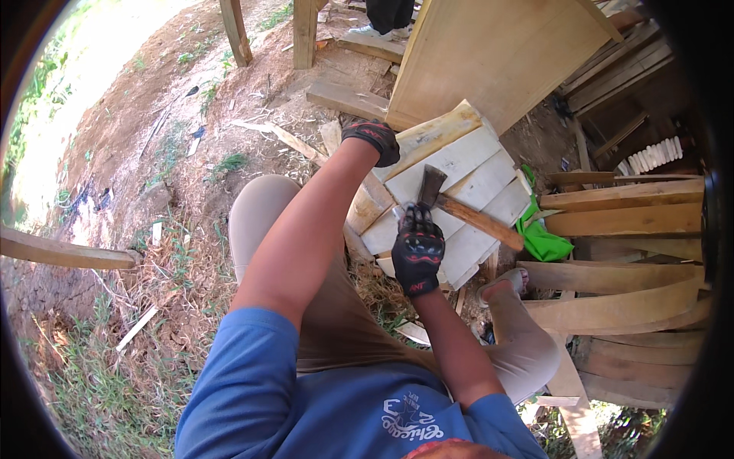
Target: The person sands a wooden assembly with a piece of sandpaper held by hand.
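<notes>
My left hand (375,142), in a black glove with red trim, is closed at the far left corner of a panel of pale boards (475,159). What its fingers hold, if anything, is hidden. Over the near part of that panel, my right hand (419,249), also gloved, has its fingers stretched out and close together. Their tips reach the dark metal head of a hatchet (432,183), but do not wrap its handle. The hatchet lies on the pale boards with its wooden handle pointing to the near right.
A large wooden panel (497,57) leans behind the boards. Curved timber pieces (612,279) are stacked at the right, by a bright green cloth or bag (547,239). A wooden bar (69,251) juts in at left. Another person's shoes (375,32) show at the back.
</notes>
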`<state>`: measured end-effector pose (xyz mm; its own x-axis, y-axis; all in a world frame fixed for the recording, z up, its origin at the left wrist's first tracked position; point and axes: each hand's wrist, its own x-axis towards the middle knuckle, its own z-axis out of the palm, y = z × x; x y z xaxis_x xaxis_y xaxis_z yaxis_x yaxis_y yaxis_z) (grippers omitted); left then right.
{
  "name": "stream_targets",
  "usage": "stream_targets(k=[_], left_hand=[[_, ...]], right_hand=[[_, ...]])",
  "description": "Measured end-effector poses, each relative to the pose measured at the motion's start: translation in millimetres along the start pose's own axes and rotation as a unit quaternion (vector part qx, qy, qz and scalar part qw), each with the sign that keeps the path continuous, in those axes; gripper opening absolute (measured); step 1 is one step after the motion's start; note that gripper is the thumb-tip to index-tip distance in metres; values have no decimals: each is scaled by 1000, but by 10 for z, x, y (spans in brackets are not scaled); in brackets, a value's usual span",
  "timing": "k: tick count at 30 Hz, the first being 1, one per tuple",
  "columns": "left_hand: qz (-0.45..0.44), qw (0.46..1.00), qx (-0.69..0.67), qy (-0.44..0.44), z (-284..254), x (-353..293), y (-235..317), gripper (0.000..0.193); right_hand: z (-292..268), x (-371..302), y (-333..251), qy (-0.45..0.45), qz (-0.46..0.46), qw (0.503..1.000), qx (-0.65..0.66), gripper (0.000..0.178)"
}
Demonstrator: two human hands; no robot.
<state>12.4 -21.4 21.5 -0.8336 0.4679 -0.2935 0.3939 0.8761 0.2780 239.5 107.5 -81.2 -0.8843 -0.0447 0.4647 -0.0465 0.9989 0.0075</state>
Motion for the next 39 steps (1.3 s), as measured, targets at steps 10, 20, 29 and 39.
stream_targets(k=[10, 20, 29, 39], left_hand=[[39, 998, -38, 10, 6, 2, -172, 49], [-41, 987, -91, 130, -135, -134, -285, 52], [-72, 974, -133, 169, -250, -126, -335, 56], [-67, 979, -104, 161, -47, 17, -391, 57]], right_hand=[[106, 324, 32, 30, -62, 997, -34, 31], [-287, 110, -87, -74, -39, 995, 55, 35], [583, 817, -594, 12, -85, 996, -25, 40], [-342, 99, -191, -169, -61, 976, 126, 40]])
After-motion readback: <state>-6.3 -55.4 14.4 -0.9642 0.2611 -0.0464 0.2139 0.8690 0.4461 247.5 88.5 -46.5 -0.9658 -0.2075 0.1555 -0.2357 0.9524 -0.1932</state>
